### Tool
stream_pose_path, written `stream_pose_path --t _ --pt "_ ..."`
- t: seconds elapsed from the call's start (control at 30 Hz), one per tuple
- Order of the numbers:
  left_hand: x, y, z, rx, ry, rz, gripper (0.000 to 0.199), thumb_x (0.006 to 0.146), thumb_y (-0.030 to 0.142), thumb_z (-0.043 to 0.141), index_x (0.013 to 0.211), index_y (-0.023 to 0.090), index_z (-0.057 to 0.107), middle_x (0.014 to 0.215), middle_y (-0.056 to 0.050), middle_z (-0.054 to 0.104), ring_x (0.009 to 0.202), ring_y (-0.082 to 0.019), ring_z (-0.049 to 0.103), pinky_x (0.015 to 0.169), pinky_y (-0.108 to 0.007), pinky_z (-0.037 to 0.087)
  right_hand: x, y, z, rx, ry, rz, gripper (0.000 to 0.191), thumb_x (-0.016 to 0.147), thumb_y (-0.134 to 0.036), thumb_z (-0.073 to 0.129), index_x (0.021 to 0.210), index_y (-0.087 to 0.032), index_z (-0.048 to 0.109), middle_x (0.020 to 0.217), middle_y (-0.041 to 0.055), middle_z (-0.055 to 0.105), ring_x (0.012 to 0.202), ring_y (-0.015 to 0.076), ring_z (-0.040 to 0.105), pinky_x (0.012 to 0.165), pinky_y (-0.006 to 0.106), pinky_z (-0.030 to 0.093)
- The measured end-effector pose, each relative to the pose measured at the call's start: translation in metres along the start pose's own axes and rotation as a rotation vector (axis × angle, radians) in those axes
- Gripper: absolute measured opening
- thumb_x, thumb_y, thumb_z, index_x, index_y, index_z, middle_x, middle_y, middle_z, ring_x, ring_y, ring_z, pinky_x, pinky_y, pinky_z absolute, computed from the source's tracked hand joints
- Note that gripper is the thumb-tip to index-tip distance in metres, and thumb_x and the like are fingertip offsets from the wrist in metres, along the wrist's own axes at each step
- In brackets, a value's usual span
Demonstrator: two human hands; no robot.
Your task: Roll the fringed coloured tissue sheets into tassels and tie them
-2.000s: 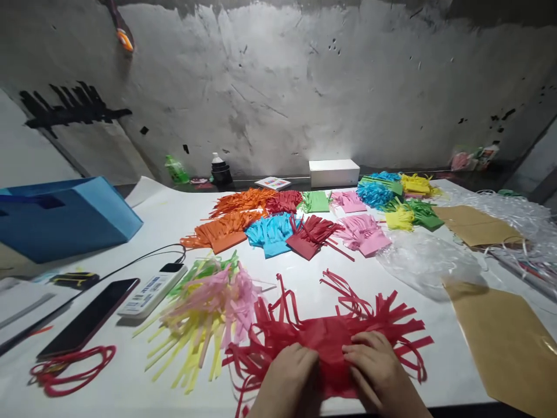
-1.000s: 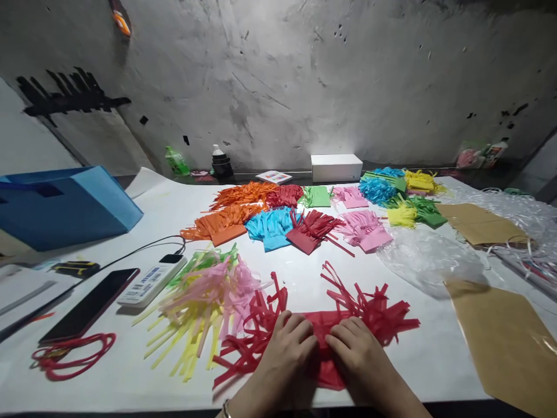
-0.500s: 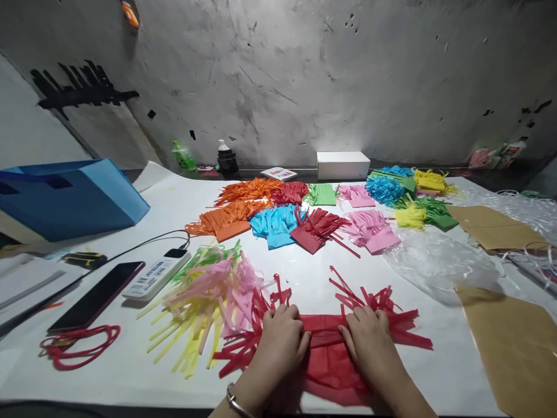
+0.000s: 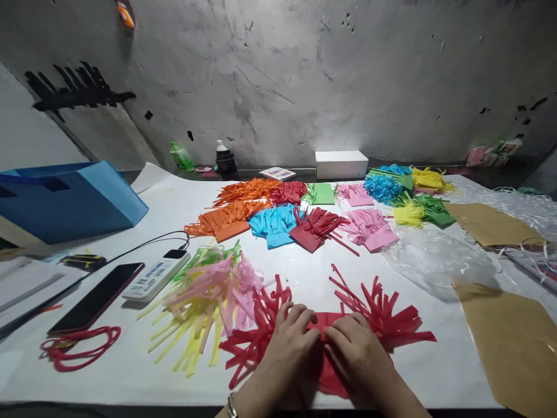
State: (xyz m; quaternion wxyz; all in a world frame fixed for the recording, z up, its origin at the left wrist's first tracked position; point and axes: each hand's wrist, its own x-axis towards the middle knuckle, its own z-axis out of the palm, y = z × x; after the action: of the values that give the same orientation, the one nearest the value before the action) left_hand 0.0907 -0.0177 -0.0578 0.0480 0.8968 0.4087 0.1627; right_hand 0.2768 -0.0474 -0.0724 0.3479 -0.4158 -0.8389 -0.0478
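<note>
A red tissue paper sheet [image 4: 327,374], its fringed strips spreading to both sides, lies at the table's front edge. My left hand [image 4: 292,337], with a bracelet on its wrist, has curled fingers gripping the paper's middle band. My right hand [image 4: 357,348] is close beside it, fingers bent and pinching the same band. The paper under my palms is partly hidden. Left of my hands lies a loose pile of tissue strips, with pink strips [image 4: 217,281] over yellow strips [image 4: 195,342] and some green ones behind.
Fringed tissue bundles, including an orange bundle [image 4: 228,223], a blue bundle [image 4: 278,226] and a pink bundle [image 4: 369,229], lie beyond. A phone [image 4: 96,299], a white power bank [image 4: 154,277] and a red cord [image 4: 80,347] are left. Clear plastic [image 4: 439,261] and brown paper [image 4: 509,342] lie right.
My hands have moved inward, closer together over the middle of the red paper. The fringes at both ends now stand up and fan out more.
</note>
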Motion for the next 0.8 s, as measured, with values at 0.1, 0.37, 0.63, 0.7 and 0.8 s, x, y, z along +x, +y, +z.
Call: stream_pose_path --t 0.1,0.37,0.63,0.7,0.8 --pt "0.000 -0.003 0.010 -0.032 -0.040 0.032 0.007 0.092 0.022 0.067 0.085 0.024 0.068 0.093 -0.002 0.066 0.095 -0.021 0.054 0.101 -0.043 0.031 -0.002 0.001 0.001 -0.052 -0.006 -0.066 0.034 0.102 -0.011 0.038 0.076 -0.017 0.059 0.070 0.0022 0.056 0.066 0.0173 0.047 0.067 0.032 0.036" --pt "-0.013 -0.011 0.011 -0.087 -0.058 -0.034 0.007 0.089 0.021 0.069 0.083 0.024 0.069 0.090 0.001 0.069 0.089 -0.019 0.056 0.089 -0.038 0.033 -0.026 0.021 -0.023 0.072 -0.039 0.016 0.021 0.100 -0.011 0.045 0.089 -0.018 0.061 0.091 0.0051 0.064 0.085 0.0198 0.056 0.080 0.036 0.042" --pt "0.002 0.009 -0.014 0.056 -0.200 -0.298 0.014 0.092 0.016 0.056 0.086 0.018 0.068 0.097 -0.007 0.067 0.096 -0.028 0.058 0.087 -0.045 0.038 -0.018 0.012 -0.011 -0.075 0.002 0.322 0.019 0.097 -0.016 0.046 0.083 -0.023 0.057 0.096 0.0050 0.065 0.091 0.0261 0.058 0.092 0.050 0.035" --pt "0.003 0.006 -0.013 0.070 -0.184 -0.264 0.010 0.092 0.015 0.058 0.090 0.019 0.067 0.099 -0.006 0.066 0.095 -0.026 0.057 0.086 -0.044 0.038 -0.014 0.010 -0.013 -0.082 0.035 0.323 0.019 0.096 -0.014 0.045 0.085 -0.022 0.057 0.100 0.0060 0.064 0.094 0.0260 0.058 0.095 0.051 0.033" --pt "-0.001 0.000 -0.005 0.071 -0.147 -0.066 0.007 0.093 0.015 0.061 0.090 0.021 0.064 0.097 -0.003 0.065 0.091 -0.022 0.056 0.091 -0.042 0.037 -0.013 0.006 -0.015 -0.003 0.031 0.183 0.025 0.097 -0.010 0.040 0.085 -0.021 0.059 0.091 0.0041 0.063 0.087 0.0221 0.056 0.094 0.046 0.034"
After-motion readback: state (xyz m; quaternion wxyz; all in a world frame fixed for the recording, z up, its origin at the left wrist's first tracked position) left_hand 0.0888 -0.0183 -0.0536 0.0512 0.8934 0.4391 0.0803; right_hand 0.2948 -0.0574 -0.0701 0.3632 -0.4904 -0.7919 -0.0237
